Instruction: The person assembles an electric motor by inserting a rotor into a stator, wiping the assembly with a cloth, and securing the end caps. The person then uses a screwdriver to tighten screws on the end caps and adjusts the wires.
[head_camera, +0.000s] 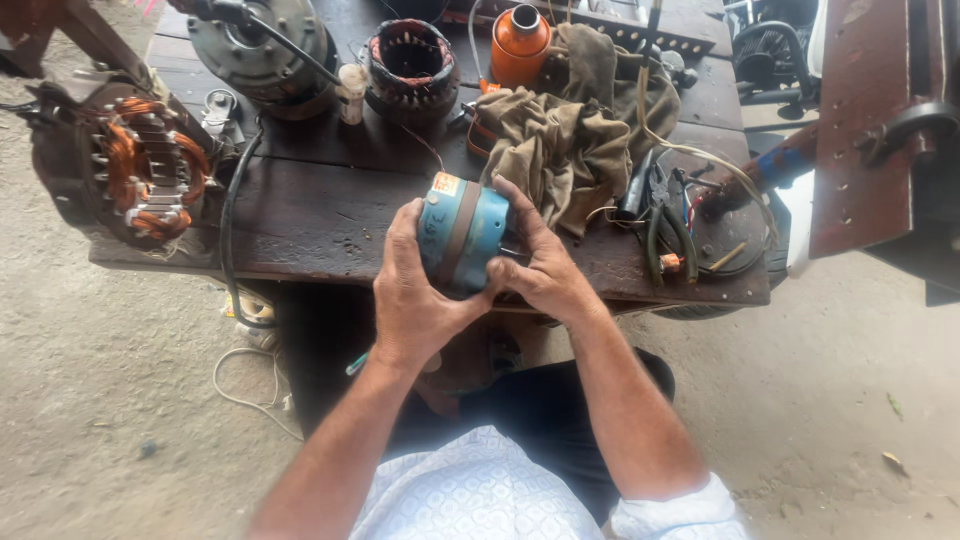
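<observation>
I see both hands closed around a small blue motor (462, 232) with a brown band, held at the near edge of the dark wooden table (320, 215). My left hand (412, 292) wraps its left side, thumb under it; my right hand (543, 268) grips the right end, fingers over the top. Just behind lies a crumpled tan rag (560, 135), with pliers (665, 225) to its right. Farther back stand an orange can (519, 42), a wound coil ring (410, 62) and a grey motor (265, 45). A copper-wound stator (145, 165) sits at far left.
</observation>
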